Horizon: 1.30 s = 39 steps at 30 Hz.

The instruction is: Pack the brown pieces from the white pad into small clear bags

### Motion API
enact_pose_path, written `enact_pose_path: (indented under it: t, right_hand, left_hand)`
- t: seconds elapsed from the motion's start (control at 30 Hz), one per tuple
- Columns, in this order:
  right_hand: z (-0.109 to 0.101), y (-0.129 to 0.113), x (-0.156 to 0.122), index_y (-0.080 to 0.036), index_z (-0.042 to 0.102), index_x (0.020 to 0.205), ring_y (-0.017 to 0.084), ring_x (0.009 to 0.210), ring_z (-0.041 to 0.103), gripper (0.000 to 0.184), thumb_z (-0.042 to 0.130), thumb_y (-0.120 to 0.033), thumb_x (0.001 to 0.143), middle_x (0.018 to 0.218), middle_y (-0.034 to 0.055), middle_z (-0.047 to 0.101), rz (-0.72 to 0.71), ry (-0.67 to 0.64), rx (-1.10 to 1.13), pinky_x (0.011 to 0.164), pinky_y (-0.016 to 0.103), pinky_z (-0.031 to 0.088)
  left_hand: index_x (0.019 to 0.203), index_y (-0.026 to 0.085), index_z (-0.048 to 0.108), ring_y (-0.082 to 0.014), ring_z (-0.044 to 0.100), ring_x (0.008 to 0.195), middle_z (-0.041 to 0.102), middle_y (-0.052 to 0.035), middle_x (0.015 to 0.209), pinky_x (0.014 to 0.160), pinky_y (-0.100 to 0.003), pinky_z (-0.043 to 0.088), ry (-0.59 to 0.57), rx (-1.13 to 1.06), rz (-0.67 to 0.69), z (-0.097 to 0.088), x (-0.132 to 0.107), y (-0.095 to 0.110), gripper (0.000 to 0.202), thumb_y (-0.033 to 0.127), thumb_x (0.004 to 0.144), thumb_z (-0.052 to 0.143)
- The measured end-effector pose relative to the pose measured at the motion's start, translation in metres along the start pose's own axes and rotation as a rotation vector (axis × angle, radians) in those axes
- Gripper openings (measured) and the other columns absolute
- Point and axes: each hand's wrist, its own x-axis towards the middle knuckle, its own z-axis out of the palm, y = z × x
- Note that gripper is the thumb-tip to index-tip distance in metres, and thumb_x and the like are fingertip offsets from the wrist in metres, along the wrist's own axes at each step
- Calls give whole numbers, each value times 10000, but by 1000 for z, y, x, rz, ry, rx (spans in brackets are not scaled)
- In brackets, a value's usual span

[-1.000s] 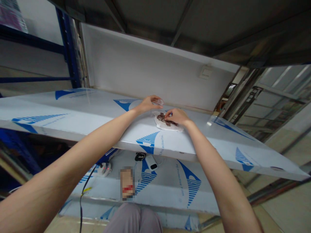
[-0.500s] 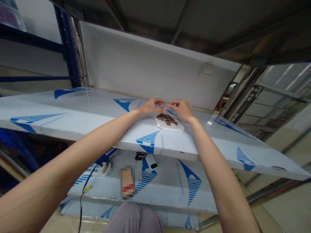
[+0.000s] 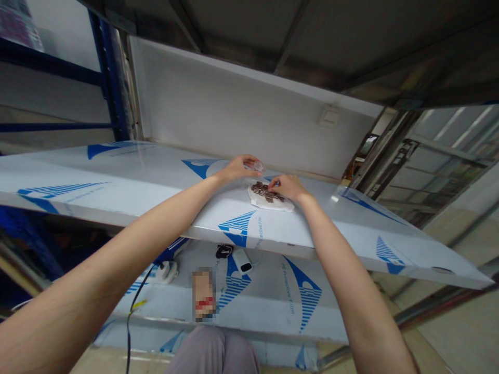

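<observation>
Small dark-brown pieces point(image 3: 265, 191) lie heaped on a white sheet or shallow dish point(image 3: 273, 206) on the upper shelf. Just behind and left of the heap, my left hand point(image 3: 242, 168) is closed around a small clear plastic bag point(image 3: 257, 166), its thumb and fingers curved about it. My right hand point(image 3: 287, 186) reaches down from the right, fingertips pinched together at the top of the brown pieces. Whatever sits between those fingertips is too small to make out.
The shelf point(image 3: 156, 192) wears blue-printed protective film. On a lower shelf sit a white device point(image 3: 242, 261), a black item point(image 3: 224, 251), a white plug point(image 3: 167, 271) and a blurred-out object point(image 3: 203, 293). A dark metal shelf point(image 3: 273, 31) hangs overhead.
My right hand has left the clear plastic bag and moved down to the brown pieces, fingers pinching. The left hand stays in place, still holding the bag.
</observation>
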Motion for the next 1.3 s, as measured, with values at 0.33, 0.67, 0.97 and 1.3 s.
enact_pose_path:
  t: [0.33, 0.67, 0.97, 1.3]
  right_hand:
    - [1, -6, -1, -242, 745, 954, 257, 948, 665, 199, 606, -318, 834, 1003, 69, 739, 35, -1, -42, 812, 343, 439]
    - [4, -6, 3, -204, 760, 830, 236, 834, 674, 124, 662, -212, 755, 921, 87, 748, 68, 6, 24, 713, 306, 453]
    - [-8, 1, 9, -160, 740, 873, 189, 792, 646, 191, 648, -285, 763, 903, 85, 741, 10, 395, 458, 720, 292, 458]
    - [-7, -13, 8, -175, 738, 831, 209, 902, 618, 283, 531, -358, 885, 909, 77, 713, -162, 421, 502, 827, 320, 442]
  left_hand:
    - [977, 99, 642, -210, 599, 952, 669, -145, 1035, 885, -376, 453, 8, 22, -23, 0, 1, -1, 466, 284, 577, 793]
    - [965, 115, 642, -196, 603, 939, 679, -128, 1025, 867, -360, 458, -9, 79, 2, -1, 1, -3, 428, 288, 599, 783]
    - [1015, 118, 639, -225, 606, 995, 666, -143, 1089, 891, -374, 453, -53, 129, -9, 2, -6, 8, 450, 316, 630, 762]
    - [1044, 132, 639, -224, 607, 1014, 671, -132, 1106, 915, -370, 437, -55, 126, 60, 10, -4, 11, 448, 312, 648, 746]
